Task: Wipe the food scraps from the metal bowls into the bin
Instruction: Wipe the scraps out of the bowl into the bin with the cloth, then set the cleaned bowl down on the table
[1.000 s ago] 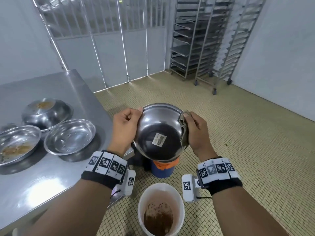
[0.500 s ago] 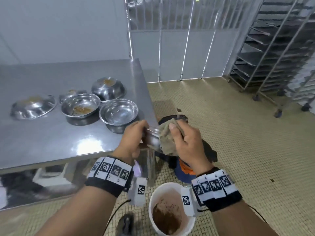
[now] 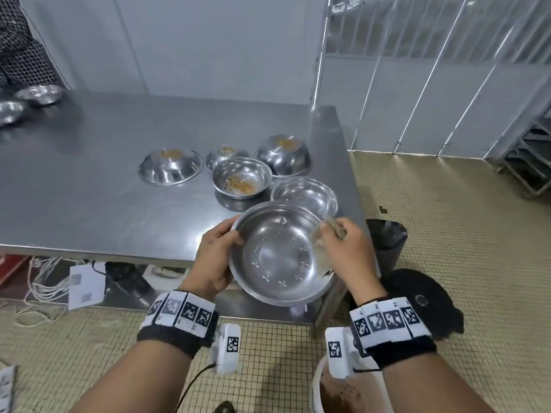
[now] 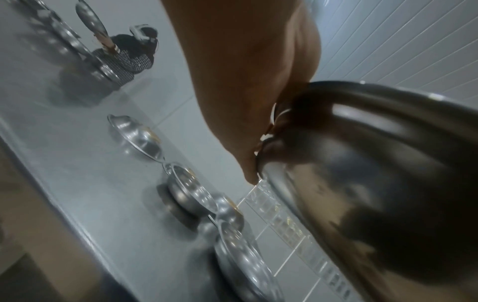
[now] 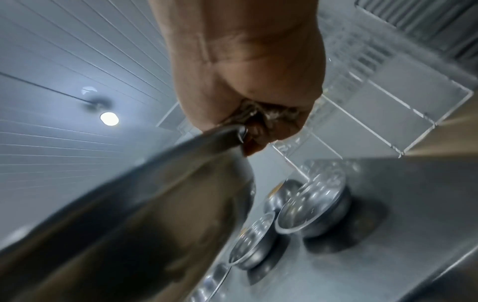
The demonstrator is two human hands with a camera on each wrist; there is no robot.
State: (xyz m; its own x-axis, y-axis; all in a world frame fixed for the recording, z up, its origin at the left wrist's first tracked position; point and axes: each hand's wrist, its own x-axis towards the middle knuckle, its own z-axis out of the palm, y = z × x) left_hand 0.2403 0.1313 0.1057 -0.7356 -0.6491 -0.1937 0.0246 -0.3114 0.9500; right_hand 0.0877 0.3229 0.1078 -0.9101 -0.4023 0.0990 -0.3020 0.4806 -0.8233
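I hold a clean metal bowl (image 3: 278, 254) upright above the near right corner of the steel table (image 3: 119, 204). My left hand (image 3: 216, 257) grips its left rim, thumb inside. My right hand (image 3: 343, 251) pinches a brownish cloth (image 3: 323, 235) against the bowl's right rim. The bowl's underside (image 4: 375, 183) fills the left wrist view, and the bowl's rim (image 5: 155, 194) runs across the right wrist view. A white bin (image 3: 337, 391) with brown scraps stands on the floor below my right wrist. An upright bowl with scraps (image 3: 241, 178) sits on the table.
An empty upright bowl (image 3: 304, 195) stands just behind the held one. Three bowls lie upside down with scraps on their bases (image 3: 169, 168) (image 3: 225, 155) (image 3: 283, 155). More bowls (image 3: 38, 95) and a person in a checked garment (image 3: 21, 49) are at far left. A black bag (image 3: 417, 296) lies right.
The bowl was tipped mouth-down over the bin a second ago; it now faces up over the table corner. My view has swung left to the table, and both hands moved with the bowl.
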